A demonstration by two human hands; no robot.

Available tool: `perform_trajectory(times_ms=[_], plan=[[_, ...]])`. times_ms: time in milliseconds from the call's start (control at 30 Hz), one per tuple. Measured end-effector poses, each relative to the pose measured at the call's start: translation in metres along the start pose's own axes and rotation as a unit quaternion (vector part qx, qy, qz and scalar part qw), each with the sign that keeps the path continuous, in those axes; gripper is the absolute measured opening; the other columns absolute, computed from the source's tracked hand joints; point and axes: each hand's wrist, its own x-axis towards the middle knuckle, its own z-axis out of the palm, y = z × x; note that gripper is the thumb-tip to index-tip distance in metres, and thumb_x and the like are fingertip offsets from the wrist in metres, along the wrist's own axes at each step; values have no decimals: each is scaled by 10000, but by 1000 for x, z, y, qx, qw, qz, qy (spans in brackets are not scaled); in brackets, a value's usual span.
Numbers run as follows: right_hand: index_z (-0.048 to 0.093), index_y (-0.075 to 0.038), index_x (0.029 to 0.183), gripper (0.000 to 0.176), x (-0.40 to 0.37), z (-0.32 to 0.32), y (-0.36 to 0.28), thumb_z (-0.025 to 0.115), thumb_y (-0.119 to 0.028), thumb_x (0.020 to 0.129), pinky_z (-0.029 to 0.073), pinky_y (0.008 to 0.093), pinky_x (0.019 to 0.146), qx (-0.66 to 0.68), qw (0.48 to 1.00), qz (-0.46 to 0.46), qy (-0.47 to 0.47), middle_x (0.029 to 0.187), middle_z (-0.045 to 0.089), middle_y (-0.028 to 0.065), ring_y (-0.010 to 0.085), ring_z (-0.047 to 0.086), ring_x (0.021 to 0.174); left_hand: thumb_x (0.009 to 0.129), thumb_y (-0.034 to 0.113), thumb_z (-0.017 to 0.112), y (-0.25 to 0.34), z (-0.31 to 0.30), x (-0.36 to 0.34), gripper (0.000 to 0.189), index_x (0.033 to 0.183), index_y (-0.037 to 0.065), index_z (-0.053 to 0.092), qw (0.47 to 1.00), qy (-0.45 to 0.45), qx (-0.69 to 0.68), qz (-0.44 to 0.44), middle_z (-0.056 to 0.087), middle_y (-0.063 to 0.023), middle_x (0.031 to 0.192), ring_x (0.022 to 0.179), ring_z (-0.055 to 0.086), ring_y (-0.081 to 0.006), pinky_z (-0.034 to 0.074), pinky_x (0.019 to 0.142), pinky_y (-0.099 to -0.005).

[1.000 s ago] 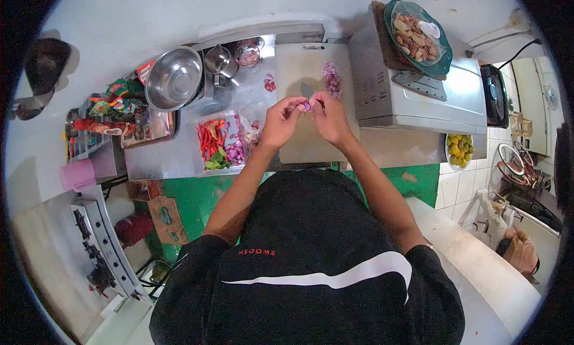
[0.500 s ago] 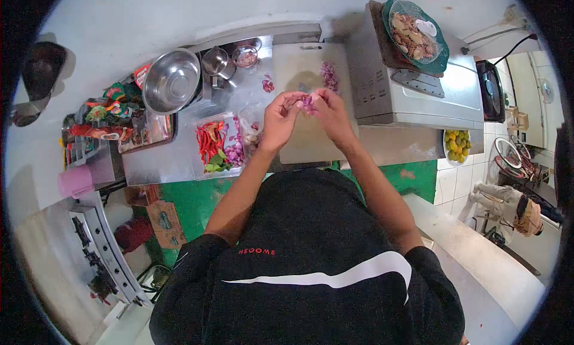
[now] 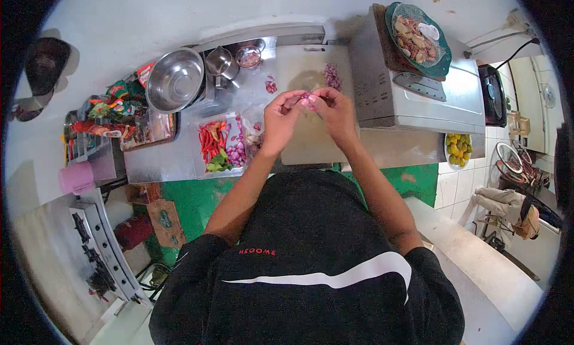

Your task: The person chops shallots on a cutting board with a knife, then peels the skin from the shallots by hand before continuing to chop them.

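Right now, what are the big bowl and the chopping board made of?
The big bowl looks like shiny metal, probably stainless steel: it mirrors light. The chopping board looks like pale matte plastic, uniform off-white with no grain visible, though wood is possible.

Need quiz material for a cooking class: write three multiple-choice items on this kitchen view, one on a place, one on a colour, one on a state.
1. Where do the red chillies lie?
A) in the tray left of the cutting board
B) in the steel bowl
C) on the green-rimmed plate

2. What colour is the cup at the far left?
A) blue
B) pink
C) yellow

3. How do the left hand and right hand stand?
A) both flat on the board
B) both inside a bowl
C) both pinching one purple shallot

Answers: 1 A, they lie in that tray; 2 B, it is plainly pink; 3 C, both sets of fingertips meet on the shallot.
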Motion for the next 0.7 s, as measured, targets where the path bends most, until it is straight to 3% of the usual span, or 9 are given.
perform_trajectory(times_ms=[200,300,367,467,567,700], plan=[[624,33,917,110,3,2,2,608,-76,919,523,240,685,19,1000,7,2,834,647,43,93,616,744,918,34,616,-3,-1,0,186,1097,-16,629,999,-2,-39,15,681,-78,1036,960,633,-125,501,878,-262],[612,38,918,103,4,4,2,598,-64,922,539,247,683,21,1000,16,-5,835,645,49,100,622,738,938,55,592,-7,0,-2,189,1111,-14,617,995,-1,-104,3,672,-86,1062,969,629,-130,505,889,-270],[607,36,920,90,5,7,4,597,-53,920,542,239,673,50,998,22,23,831,643,47,101,620,721,964,51,534,-11,0,-4,214,1169,-7,561,981,-7,-194,-26,629,-109,1153,1044,618,-173,507,958,-327],[604,36,923,90,8,9,6,596,-54,921,542,238,669,30,999,29,19,834,646,53,98,620,714,974,68,517,-17,-2,-5,218,1180,7,554,952,-7,-301,-61,625,-106,1165,1054,615,-173,501,961,-322],[604,28,920,85,8,13,11,595,-56,921,542,237,664,3,1000,19,25,836,650,56,102,629,724,955,73,560,-17,-5,-7,241,1192,27,569,930,17,-350,-107,634,-91,1160,1053,609,-156,502,896,-276],[604,21,924,93,5,23,8,597,-71,921,542,252,677,-24,999,10,39,835,652,61,116,638,731,965,84,543,-13,-12,-7,241,1200,30,563,923,23,-363,-127,631,-71,1169,1041,617,-145,503,927,-272]])
